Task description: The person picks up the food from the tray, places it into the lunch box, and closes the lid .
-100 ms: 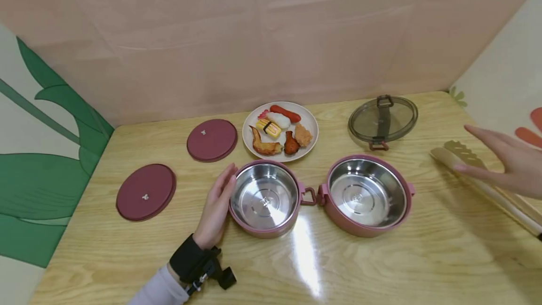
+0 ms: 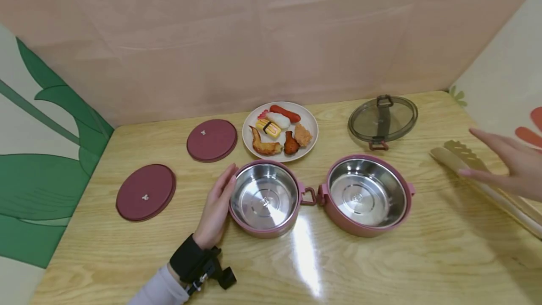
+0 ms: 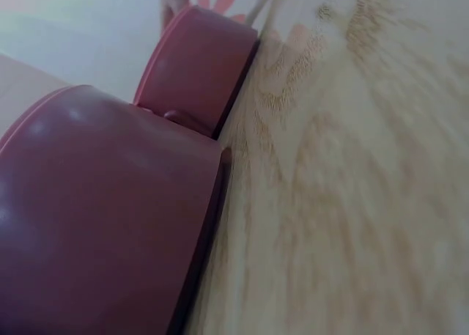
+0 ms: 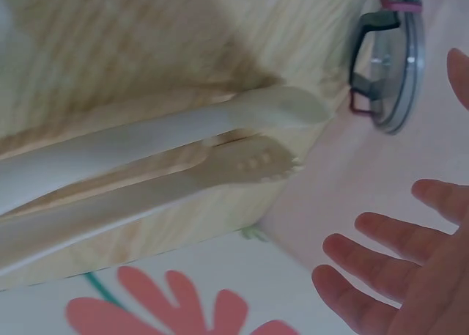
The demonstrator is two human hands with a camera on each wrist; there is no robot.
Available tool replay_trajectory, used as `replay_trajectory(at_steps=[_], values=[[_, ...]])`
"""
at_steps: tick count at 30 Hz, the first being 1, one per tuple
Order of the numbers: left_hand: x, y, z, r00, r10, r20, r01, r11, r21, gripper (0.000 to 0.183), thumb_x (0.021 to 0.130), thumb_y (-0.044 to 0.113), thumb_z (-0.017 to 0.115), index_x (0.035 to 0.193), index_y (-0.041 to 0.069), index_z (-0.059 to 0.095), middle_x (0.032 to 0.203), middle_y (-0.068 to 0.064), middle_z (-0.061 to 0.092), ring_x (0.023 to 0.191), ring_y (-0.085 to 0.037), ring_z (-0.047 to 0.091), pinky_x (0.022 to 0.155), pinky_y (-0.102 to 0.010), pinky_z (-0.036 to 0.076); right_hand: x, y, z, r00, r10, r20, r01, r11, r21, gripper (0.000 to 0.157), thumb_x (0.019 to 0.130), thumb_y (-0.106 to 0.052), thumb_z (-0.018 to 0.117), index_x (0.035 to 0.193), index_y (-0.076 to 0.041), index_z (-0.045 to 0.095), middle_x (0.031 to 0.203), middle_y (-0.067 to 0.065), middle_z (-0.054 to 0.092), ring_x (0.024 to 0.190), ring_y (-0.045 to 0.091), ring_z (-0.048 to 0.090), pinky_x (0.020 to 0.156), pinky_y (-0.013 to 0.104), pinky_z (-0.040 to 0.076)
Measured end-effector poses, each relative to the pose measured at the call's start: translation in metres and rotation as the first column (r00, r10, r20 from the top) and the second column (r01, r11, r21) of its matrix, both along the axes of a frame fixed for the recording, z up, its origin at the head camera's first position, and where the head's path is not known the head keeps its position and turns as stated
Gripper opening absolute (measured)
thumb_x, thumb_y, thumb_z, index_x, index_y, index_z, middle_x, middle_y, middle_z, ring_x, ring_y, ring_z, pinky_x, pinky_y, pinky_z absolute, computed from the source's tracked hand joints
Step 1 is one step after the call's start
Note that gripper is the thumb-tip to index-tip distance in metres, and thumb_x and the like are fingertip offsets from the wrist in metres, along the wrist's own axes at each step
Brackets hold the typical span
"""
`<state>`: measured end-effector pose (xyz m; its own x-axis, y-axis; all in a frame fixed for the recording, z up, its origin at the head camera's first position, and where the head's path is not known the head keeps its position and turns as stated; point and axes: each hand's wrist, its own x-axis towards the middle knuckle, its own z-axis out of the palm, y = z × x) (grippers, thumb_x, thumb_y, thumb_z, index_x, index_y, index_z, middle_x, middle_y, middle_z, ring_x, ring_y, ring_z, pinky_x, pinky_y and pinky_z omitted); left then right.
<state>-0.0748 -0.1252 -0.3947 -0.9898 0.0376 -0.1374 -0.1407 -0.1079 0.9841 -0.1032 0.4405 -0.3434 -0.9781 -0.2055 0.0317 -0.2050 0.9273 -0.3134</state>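
My left hand (image 2: 217, 208) rests along the left side of a pink lunch pot (image 2: 264, 196) with a steel inside, fingers straight against its outer wall. In the left wrist view that pot's dark pink wall (image 3: 102, 210) fills the left side. At the far right, my right hand (image 2: 510, 164) hovers with fingers spread over beige tongs (image 2: 487, 185), holding nothing. The right wrist view shows the tongs (image 4: 146, 141) lying on the table, with one smooth tip and one toothed tip, apart from the spread fingers (image 4: 381, 236).
A larger pink pot (image 2: 366, 196) stands right of the first. Behind are a plate (image 2: 311, 142) of several toy-like foods and a clear oval lid (image 2: 383, 119) with clasps. Two maroon round lids (image 2: 146, 192) lie at left on the wooden table (image 2: 127, 258). Walls rise behind and beside it.
My right hand has shifted slightly right over the tongs. The left hand and the pots have stayed still.
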Motion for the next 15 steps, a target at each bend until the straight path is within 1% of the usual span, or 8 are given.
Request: replay_trajectory(at_steps=[2,4,5,7,9,12,13,15], values=[[0.000,0.000,-0.001,1.000,-0.005,-0.005,0.005,1.000,0.007,0.050,0.105,0.027,0.042,0.151,0.008,0.033,0.155,-0.011,0.033,0.144,-0.019,0.026,0.120,-0.039,0.019,0.002,0.010,-0.008,0.999,0.007,-0.032,-0.008,1.000,-0.023,0.103,0.084,-0.026,0.075,0.157,-0.012,0.005,0.148,0.042,0.017,0.131,0.064,0.017,0.100,0.079,0.013],[0.000,0.000,-0.002,1.000,-0.011,-0.009,0.011,1.000,0.008,0.050,0.105,0.028,0.042,0.151,0.008,0.033,0.155,-0.010,0.034,0.145,-0.019,0.025,0.120,-0.039,0.018,0.006,0.018,-0.015,0.999,0.000,-0.049,-0.002,0.999,-0.036,0.105,0.082,-0.025,0.077,0.157,-0.012,0.005,0.147,0.043,0.018,0.131,0.064,0.017,0.103,0.077,0.010],[0.001,0.000,-0.002,1.000,-0.014,-0.012,0.014,1.000,0.008,0.050,0.105,0.028,0.041,0.151,0.008,0.033,0.156,-0.009,0.033,0.145,-0.019,0.024,0.120,-0.039,0.017,0.008,0.022,-0.018,0.998,-0.006,-0.057,0.003,0.999,-0.045,0.105,0.081,-0.024,0.078,0.157,-0.012,0.005,0.147,0.043,0.018,0.131,0.064,0.017,0.105,0.076,0.007],[0.001,-0.001,-0.003,1.000,-0.020,-0.018,0.020,1.000,0.005,0.050,0.105,0.030,0.040,0.151,0.008,0.034,0.156,-0.008,0.033,0.146,-0.018,0.022,0.121,-0.040,0.016,0.013,0.026,-0.025,0.997,-0.044,-0.060,0.042,0.999,-0.034,0.106,0.082,-0.028,0.078,0.157,-0.012,0.005,0.146,0.043,0.018,0.131,0.064,0.016,0.106,0.075,0.007],[0.002,-0.001,-0.003,0.999,-0.026,-0.024,0.026,1.000,-0.002,0.051,0.106,0.031,0.038,0.150,0.008,0.034,0.156,-0.007,0.032,0.146,-0.018,0.021,0.121,-0.041,0.015,0.020,0.029,-0.033,0.994,-0.085,-0.070,0.081,0.995,-0.058,0.105,0.081,-0.028,0.078,0.157,-0.013,0.006,0.147,0.042,0.017,0.133,0.063,0.013,0.107,0.074,0.004],[0.003,-0.001,-0.003,1.000,-0.025,-0.018,0.025,1.000,-0.004,0.049,0.106,0.031,0.036,0.150,0.008,0.036,0.156,-0.004,0.033,0.146,-0.016,0.021,0.121,-0.039,0.015,0.029,0.036,-0.046,0.986,-0.129,-0.107,0.121,0.990,-0.077,0.104,0.079,-0.028,0.080,0.157,-0.015,0.011,0.146,0.042,0.021,0.133,0.062,0.017,0.110,0.071,0.006],[0.003,-0.001,-0.002,1.000,-0.024,-0.016,0.024,1.000,-0.004,0.049,0.106,0.031,0.036,0.150,0.009,0.036,0.156,-0.003,0.034,0.146,-0.015,0.021,0.121,-0.039,0.015,0.031,0.040,-0.051,0.984,-0.142,-0.106,0.132,0.987,-0.092,0.105,0.079,-0.027,0.080,0.157,-0.016,0.012,0.146,0.042,0.020,0.134,0.061,0.016,0.111,0.070,0.005],[0.003,0.000,-0.003,1.000,-0.022,-0.015,0.022,1.000,0.000,0.048,0.107,0.030,0.035,0.149,0.009,0.037,0.155,-0.003,0.034,0.146,-0.014,0.022,0.121,-0.038,0.016,0.035,0.049,-0.061,0.983,-0.173,-0.061,0.166,0.981,-0.105,0.105,0.081,-0.029,0.079,0.157,-0.018,0.007,0.145,0.043,0.018,0.135,0.061,0.013,0.112,0.069,0.004]])
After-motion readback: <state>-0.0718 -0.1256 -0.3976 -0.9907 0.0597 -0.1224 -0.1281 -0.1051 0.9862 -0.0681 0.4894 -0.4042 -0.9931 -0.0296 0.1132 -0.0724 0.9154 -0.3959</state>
